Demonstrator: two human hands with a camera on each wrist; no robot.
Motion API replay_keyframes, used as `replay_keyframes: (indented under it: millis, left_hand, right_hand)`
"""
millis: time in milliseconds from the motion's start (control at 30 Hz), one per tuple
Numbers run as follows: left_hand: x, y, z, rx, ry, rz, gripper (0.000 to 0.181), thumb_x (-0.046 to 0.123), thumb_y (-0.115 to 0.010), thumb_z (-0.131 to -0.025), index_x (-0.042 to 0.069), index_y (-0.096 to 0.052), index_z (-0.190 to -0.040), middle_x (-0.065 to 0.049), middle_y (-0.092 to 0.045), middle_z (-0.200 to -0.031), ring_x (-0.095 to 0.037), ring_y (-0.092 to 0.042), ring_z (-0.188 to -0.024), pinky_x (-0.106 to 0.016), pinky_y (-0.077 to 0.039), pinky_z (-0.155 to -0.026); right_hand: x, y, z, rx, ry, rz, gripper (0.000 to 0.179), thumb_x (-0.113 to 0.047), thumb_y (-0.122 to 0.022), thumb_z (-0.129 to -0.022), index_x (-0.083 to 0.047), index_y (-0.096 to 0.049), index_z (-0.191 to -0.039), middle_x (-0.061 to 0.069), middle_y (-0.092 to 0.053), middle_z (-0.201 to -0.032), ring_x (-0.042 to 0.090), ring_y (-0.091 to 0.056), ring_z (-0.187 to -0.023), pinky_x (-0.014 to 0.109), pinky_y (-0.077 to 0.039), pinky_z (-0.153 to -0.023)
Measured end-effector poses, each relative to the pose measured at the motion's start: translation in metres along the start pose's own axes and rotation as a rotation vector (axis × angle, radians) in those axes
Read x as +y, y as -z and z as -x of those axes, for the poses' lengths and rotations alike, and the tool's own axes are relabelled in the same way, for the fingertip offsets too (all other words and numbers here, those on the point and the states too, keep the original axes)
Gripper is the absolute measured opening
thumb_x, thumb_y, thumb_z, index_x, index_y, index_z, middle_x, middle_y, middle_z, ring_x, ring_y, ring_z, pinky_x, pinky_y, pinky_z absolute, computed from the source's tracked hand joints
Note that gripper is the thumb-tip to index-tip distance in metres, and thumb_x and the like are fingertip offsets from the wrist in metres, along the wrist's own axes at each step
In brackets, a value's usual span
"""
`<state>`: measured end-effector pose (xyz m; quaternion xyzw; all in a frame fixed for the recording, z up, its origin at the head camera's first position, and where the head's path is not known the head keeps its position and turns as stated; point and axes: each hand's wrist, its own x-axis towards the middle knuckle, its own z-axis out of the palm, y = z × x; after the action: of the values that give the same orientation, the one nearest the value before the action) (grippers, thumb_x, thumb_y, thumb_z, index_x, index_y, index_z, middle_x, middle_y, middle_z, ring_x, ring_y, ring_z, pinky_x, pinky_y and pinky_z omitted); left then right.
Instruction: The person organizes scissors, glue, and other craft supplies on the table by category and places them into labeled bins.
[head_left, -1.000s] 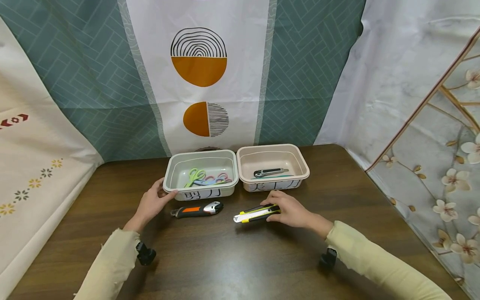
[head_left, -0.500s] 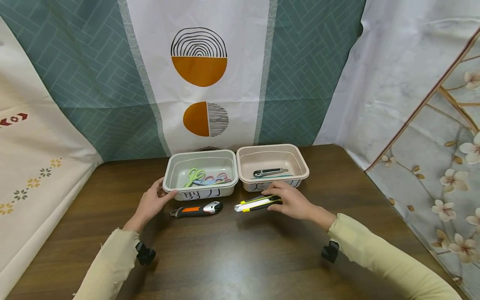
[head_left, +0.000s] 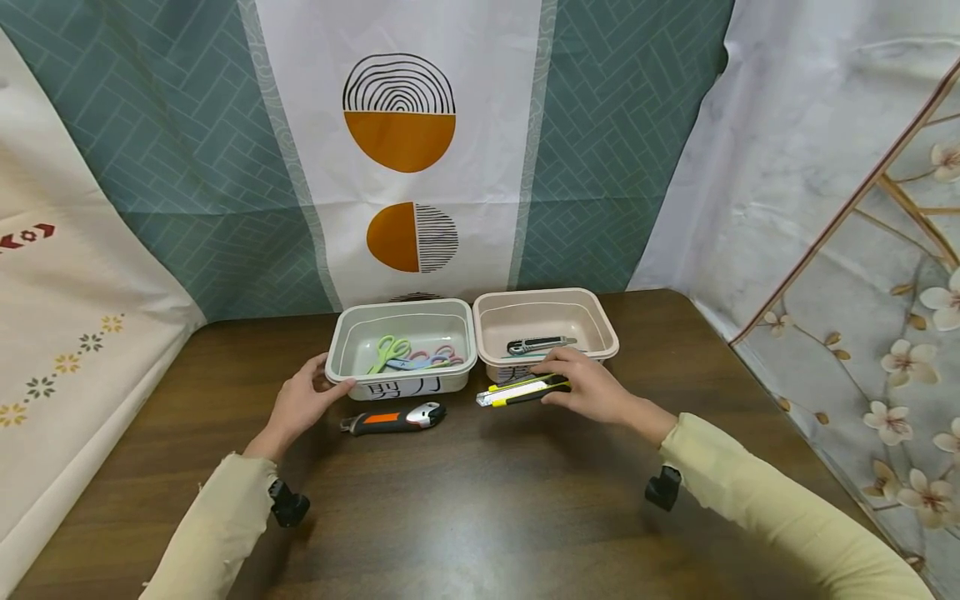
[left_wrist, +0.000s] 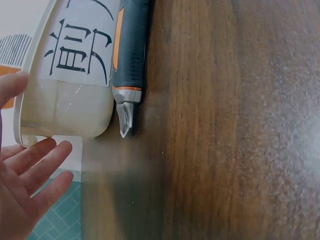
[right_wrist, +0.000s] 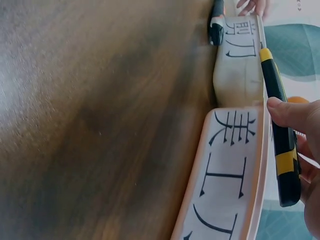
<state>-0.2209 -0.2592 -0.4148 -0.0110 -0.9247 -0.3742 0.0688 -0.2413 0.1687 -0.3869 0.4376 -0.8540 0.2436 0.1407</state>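
My right hand (head_left: 588, 387) holds a yellow-and-black utility knife (head_left: 525, 389), thumb on one side and fingers on the other. It hovers in front of the beige plastic box (head_left: 611, 343), the knife pointing left. In the right wrist view, the knife (right_wrist: 280, 125) overlaps the box's rim. My left hand (head_left: 302, 404) touches the near-left corner of the grey-green plastic box (head_left: 337, 354), thumb at the front rim. Its other fingers look fairly straight and spread in the left wrist view. Just in front of this box lies a black-and-orange utility knife (head_left: 393, 419).
Several scissors (head_left: 397, 354) lie in the grey-green box. A grey-and-black utility knife (head_left: 540, 344) lies in the beige box beside it. Both boxes carry labels with black characters. They stand on the brown wooden table (head_left: 420, 517), before hanging patterned cloth (head_left: 225, 167).
My right hand has lifted the yellow-and-black utility knife and moved it away from me and slightly right, closer to the beige box. My left hand has stayed at the grey-green box's corner.
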Motion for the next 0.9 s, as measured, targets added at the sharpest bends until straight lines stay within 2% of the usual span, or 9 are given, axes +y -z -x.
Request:
replay_keyframes:
  millis: [233, 400, 733, 900]
  left_hand:
    - [-0.002, -0.001, -0.002, 0.016, -0.013, 0.009, 0.075, 0.039, -0.065, -0.082, -0.003, -0.033, -0.135, -0.024, -0.055, -0.119, -0.032, -0.059, -0.095, -0.043, -0.046, -0.077]
    - [-0.001, 0.000, -0.001, 0.010, -0.003, -0.002, 0.074, 0.040, -0.064, -0.082, -0.002, -0.034, -0.135, -0.023, -0.055, -0.119, -0.031, -0.059, -0.094, -0.040, -0.046, -0.075]
    - [-0.001, 0.000, 0.000, 0.010, -0.003, 0.005, 0.074, 0.038, -0.065, -0.082, -0.003, -0.034, -0.135, -0.024, -0.055, -0.119, -0.030, -0.059, -0.092, -0.034, -0.045, -0.072]
    - [-0.002, -0.001, -0.001, 0.007, 0.000, 0.011, 0.074, 0.038, -0.065, -0.082, -0.003, -0.034, -0.135, -0.024, -0.055, -0.119, -0.028, -0.059, -0.090, -0.031, -0.045, -0.070]
  right_hand:
    - [0.007, 0.008, -0.005, 0.010, -0.022, -0.026, 0.044, -0.010, -0.080, -0.066, -0.004, -0.066, -0.107, 0.004, -0.058, -0.099, 0.016, -0.052, -0.091, 0.033, -0.043, -0.076]
    - [0.010, 0.012, -0.010, 0.028, -0.011, -0.055, 0.043, -0.009, -0.080, -0.066, -0.003, -0.065, -0.107, 0.004, -0.058, -0.097, 0.017, -0.053, -0.090, 0.034, -0.043, -0.076]
    - [0.011, 0.022, -0.015, 0.019, -0.056, -0.104, 0.043, -0.004, -0.076, -0.070, 0.003, -0.063, -0.110, 0.007, -0.057, -0.100, 0.018, -0.050, -0.092, 0.034, -0.043, -0.076]
    - [0.012, 0.027, -0.018, 0.009, -0.047, -0.092, 0.042, -0.002, -0.075, -0.070, 0.003, -0.062, -0.110, 0.008, -0.057, -0.101, 0.020, -0.050, -0.092, 0.035, -0.042, -0.076]
